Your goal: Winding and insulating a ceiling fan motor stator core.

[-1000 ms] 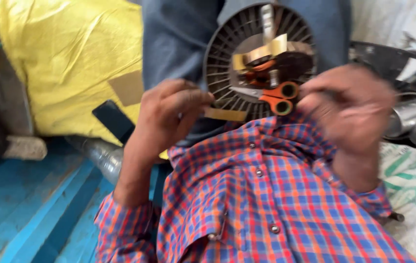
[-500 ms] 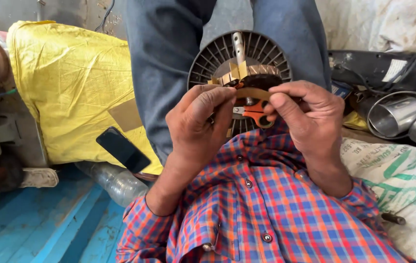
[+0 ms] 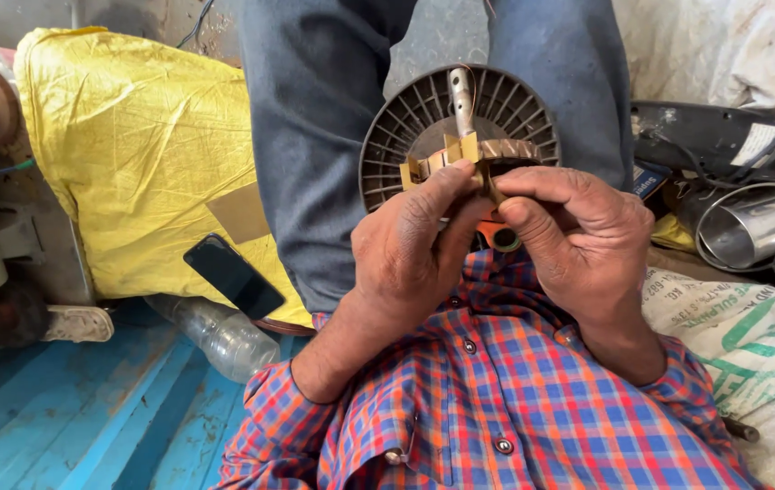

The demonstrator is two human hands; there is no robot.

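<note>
Paper strip (image 3: 449,156) pinched by both hands' fingers, left hand (image 3: 410,254), right hand (image 3: 582,240), raised closer to motor rotor (image 3: 405,136) than before

Orange scissors (image 3: 499,234) mostly hidden — behind both hands' fingers (image 3: 460,181).

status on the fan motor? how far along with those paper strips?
Done: several tan paper strips already stand folded at the hub of the round slotted motor part, beside its shaft.
In hand: left hand and right hand pinch another strip together at the hub.
Left: that strip is not seated yet; the orange-handled scissors sit mostly hidden under the hands.
</note>
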